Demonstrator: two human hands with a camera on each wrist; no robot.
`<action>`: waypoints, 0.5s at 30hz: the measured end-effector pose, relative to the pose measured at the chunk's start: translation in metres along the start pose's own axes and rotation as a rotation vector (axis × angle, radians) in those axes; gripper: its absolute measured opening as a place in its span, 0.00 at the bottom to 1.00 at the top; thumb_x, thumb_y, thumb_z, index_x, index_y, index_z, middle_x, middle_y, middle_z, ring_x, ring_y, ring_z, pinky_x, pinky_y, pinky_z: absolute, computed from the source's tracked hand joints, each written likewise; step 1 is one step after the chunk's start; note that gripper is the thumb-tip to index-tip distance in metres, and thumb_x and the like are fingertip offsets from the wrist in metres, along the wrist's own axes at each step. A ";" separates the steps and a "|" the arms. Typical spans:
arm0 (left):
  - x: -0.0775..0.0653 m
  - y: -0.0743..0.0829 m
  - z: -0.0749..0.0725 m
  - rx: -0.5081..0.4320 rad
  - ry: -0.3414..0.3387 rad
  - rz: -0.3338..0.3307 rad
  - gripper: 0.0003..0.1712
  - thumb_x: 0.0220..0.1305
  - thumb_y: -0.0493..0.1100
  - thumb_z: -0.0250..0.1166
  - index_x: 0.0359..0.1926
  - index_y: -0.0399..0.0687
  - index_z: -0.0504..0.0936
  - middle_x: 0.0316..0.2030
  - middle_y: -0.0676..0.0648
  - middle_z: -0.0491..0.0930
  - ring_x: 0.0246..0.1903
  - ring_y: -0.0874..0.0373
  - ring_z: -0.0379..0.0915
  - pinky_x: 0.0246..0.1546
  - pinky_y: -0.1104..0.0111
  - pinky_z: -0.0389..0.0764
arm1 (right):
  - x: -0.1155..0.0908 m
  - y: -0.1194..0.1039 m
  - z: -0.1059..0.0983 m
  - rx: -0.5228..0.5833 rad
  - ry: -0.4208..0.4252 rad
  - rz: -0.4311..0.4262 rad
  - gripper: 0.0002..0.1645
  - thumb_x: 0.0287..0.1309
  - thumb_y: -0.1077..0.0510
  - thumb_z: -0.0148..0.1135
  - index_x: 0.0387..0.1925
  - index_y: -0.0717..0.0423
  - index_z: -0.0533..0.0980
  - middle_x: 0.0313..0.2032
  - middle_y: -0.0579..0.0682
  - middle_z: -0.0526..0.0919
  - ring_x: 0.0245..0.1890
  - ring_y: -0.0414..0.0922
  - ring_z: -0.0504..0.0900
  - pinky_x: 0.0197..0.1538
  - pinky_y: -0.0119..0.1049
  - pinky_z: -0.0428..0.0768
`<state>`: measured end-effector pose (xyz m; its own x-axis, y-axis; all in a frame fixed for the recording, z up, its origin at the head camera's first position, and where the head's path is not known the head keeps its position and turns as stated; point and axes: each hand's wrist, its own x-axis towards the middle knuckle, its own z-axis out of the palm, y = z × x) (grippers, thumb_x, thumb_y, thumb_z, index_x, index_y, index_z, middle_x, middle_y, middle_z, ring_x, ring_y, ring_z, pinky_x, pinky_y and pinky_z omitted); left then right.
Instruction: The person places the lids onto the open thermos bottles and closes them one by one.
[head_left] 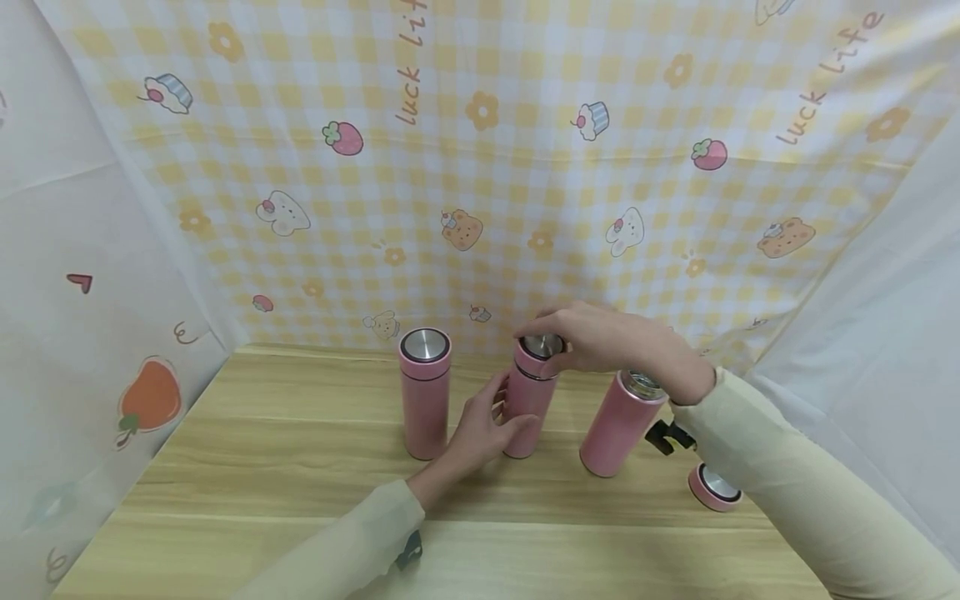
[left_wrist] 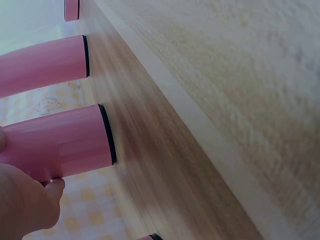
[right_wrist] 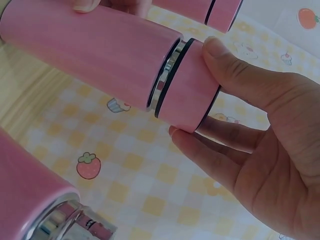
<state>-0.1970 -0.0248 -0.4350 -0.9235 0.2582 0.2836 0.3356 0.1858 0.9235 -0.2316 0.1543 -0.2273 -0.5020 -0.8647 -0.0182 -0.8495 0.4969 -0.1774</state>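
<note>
A pink thermos [head_left: 525,417] stands upright in the middle of the wooden table. My left hand [head_left: 480,429] grips its body, thumb on the near side and fingers round the other. With the right hand [head_left: 600,337] I hold the thermos's pink lid [right_wrist: 192,85] by its rim, thumb on one side and fingers opposite. A shiny metal neck [right_wrist: 162,75] shows in a narrow gap between lid and body in the right wrist view.
Left of my left hand stands a lidded pink thermos [head_left: 426,408]. To the right, an uncovered thermos [head_left: 618,429] shows its metal mouth. Its loose lid [head_left: 715,487] lies on the table [head_left: 300,483] near my right sleeve. A checked cloth [head_left: 450,167] hangs behind.
</note>
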 end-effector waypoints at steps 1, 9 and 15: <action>0.000 0.000 0.000 -0.001 -0.001 -0.001 0.42 0.66 0.47 0.73 0.75 0.47 0.63 0.68 0.45 0.70 0.64 0.50 0.69 0.64 0.59 0.73 | 0.000 0.000 0.000 -0.003 0.003 0.002 0.31 0.57 0.61 0.76 0.62 0.58 0.79 0.54 0.53 0.82 0.38 0.41 0.81 0.40 0.36 0.83; -0.001 0.003 0.000 -0.006 0.005 0.001 0.44 0.66 0.47 0.73 0.76 0.47 0.61 0.68 0.45 0.69 0.64 0.49 0.69 0.64 0.56 0.73 | 0.001 -0.001 0.002 -0.053 0.031 0.013 0.29 0.56 0.55 0.77 0.59 0.56 0.80 0.44 0.48 0.82 0.38 0.44 0.80 0.39 0.35 0.81; -0.001 0.002 0.001 -0.004 0.002 -0.005 0.44 0.66 0.48 0.73 0.76 0.48 0.62 0.68 0.46 0.70 0.65 0.49 0.68 0.64 0.58 0.72 | 0.002 -0.001 0.004 -0.093 0.057 0.028 0.27 0.56 0.51 0.78 0.55 0.55 0.81 0.36 0.47 0.79 0.34 0.43 0.78 0.34 0.34 0.79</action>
<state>-0.1956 -0.0238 -0.4333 -0.9258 0.2549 0.2792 0.3298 0.1833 0.9261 -0.2311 0.1518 -0.2308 -0.5323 -0.8458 0.0349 -0.8448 0.5282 -0.0853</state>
